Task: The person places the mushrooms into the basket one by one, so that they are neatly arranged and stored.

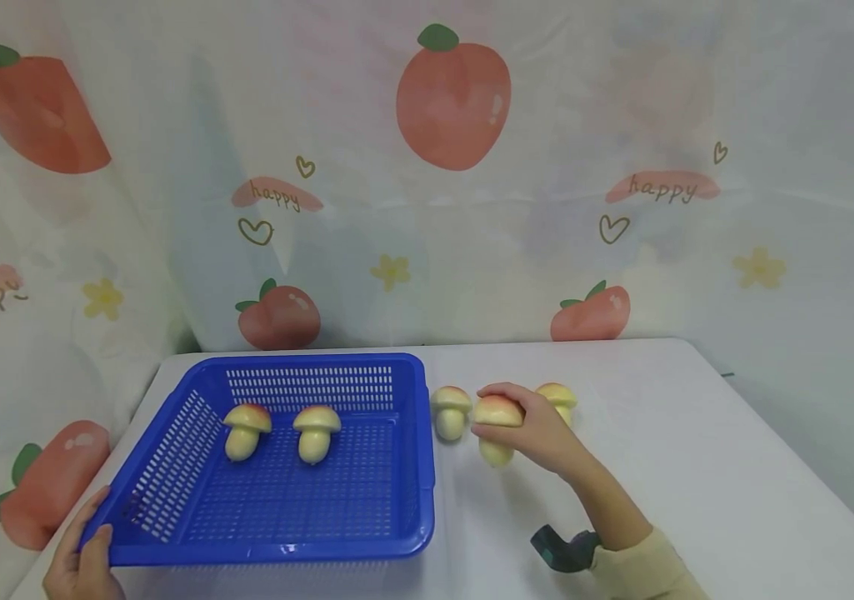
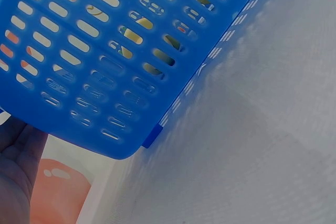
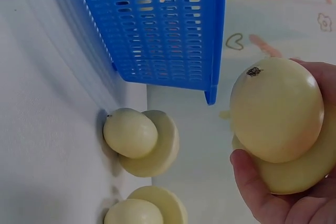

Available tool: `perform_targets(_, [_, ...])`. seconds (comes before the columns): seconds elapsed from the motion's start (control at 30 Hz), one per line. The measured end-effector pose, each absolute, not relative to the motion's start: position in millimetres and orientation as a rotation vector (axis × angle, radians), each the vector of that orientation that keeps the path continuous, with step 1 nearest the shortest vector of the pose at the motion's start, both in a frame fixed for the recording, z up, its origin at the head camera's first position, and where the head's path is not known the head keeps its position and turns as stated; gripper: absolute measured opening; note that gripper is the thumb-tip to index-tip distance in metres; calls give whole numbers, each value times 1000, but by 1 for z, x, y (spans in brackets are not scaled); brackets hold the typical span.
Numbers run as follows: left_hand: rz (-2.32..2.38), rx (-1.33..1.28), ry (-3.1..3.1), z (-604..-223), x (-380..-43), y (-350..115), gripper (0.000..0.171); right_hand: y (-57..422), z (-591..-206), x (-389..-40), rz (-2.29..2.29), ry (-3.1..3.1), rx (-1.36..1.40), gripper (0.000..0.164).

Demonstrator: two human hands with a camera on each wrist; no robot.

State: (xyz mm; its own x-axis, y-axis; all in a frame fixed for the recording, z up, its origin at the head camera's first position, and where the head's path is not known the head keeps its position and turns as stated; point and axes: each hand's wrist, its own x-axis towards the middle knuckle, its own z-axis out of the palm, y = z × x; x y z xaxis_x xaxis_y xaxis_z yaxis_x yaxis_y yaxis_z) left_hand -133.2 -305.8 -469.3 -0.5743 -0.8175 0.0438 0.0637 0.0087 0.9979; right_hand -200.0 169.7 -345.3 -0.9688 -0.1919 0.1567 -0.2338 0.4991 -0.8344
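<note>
My left hand [image 1: 82, 557] grips the front left corner of a blue plastic basket [image 1: 269, 552], thumb over the rim. Two toy mushrooms, a left one [image 1: 244, 442] and a right one [image 1: 314, 442], lie inside the basket. To the right of it, my right hand [image 1: 546, 433] holds another mushroom [image 3: 275, 111] by its cap, raised off the table with the stem bare. One mushroom [image 1: 451, 412] rests on the table between the basket and this hand. Another mushroom [image 1: 557, 393] sits just behind the hand, partly hidden by it.
The white table [image 1: 666, 467] reaches back to a curtain [image 1: 531, 108] printed with fruit, hearts and flowers, which also hangs along the left side. A dark curved device [image 1: 565, 550] is by my right wrist, next to the beige sleeve [image 1: 644, 571].
</note>
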Motion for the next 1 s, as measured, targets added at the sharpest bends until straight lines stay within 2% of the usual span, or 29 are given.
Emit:
perform_targets(0.3, [-1621, 786, -1592, -503, -147, -328, 43, 158, -341, -202, 1597, -2649, 445, 47])
perform_targets(0.73, [-1636, 771, -1584, -492, -143, -322, 43, 141, -331, -205, 1623, -2665, 452, 45])
perform_targets(1.0, [-1604, 769, -1606, -501, -146, -326, 40, 129, -330, -207, 1620, -2671, 488, 44])
